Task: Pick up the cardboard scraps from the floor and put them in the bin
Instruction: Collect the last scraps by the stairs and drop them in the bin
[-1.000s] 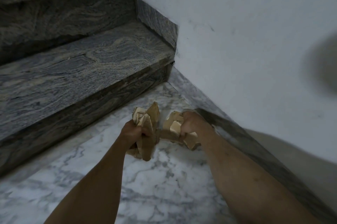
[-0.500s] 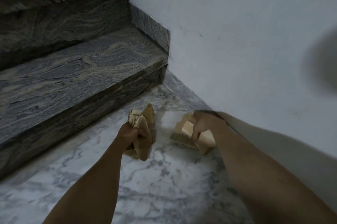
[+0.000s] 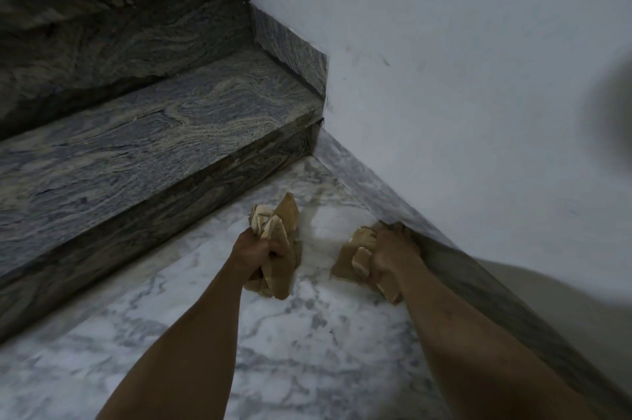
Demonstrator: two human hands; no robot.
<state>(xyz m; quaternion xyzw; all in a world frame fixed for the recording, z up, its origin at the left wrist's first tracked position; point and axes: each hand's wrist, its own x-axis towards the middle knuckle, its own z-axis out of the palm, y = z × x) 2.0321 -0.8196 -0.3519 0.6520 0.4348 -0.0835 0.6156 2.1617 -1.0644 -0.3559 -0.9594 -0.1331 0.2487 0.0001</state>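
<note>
No writing, brand or label is seen on anything. A bunch of scraps [image 3: 278,241] is gripped in the left hand [image 3: 254,253], fingers curled tight round it; pieces stick up above the fist and hang below it. A second bunch [image 3: 359,257] is gripped in the right hand [image 3: 393,253], held close to the skirting [image 3: 383,195] at the wall [image 3: 444,77]. The hands are held apart, with bare floor [image 3: 307,334] seen between them. Whether the right bunch touches the floor cannot be told. The fingers of both hands are mostly hidden by cardboard and knuckles. How many scraps are in each bunch cannot be counted. Grey veined steps [image 3: 154,132] are seen at upper left, cut off by the frame. A dark blur [image 3: 612,104] is seen at the right edge; what it is cannot be made out. Both forearms are cut off at the bottom edge.
</note>
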